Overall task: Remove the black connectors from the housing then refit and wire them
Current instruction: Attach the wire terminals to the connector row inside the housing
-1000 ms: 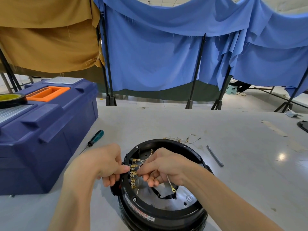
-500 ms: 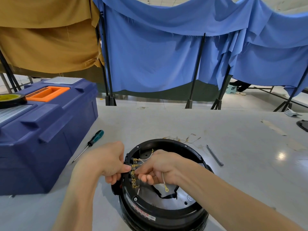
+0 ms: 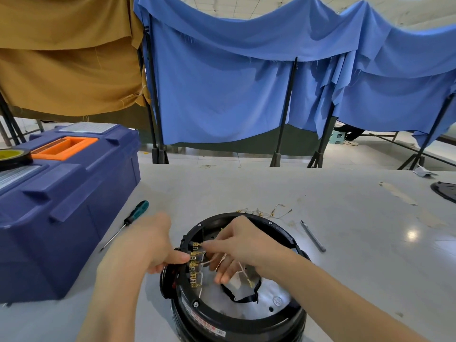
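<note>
Right hand (image 3: 246, 245) shifted to top terminal, fingers pinching wire (image 3: 243, 271); left hand (image 3: 145, 245) fingers stay clenched on black connectors (image 3: 193, 265) at 9 o'clock on housing (image 3: 278, 228); rewiring likely under way.

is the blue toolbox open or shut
Shut: the toolbox has its lid down flat, and a tape roll rests on top.
</note>
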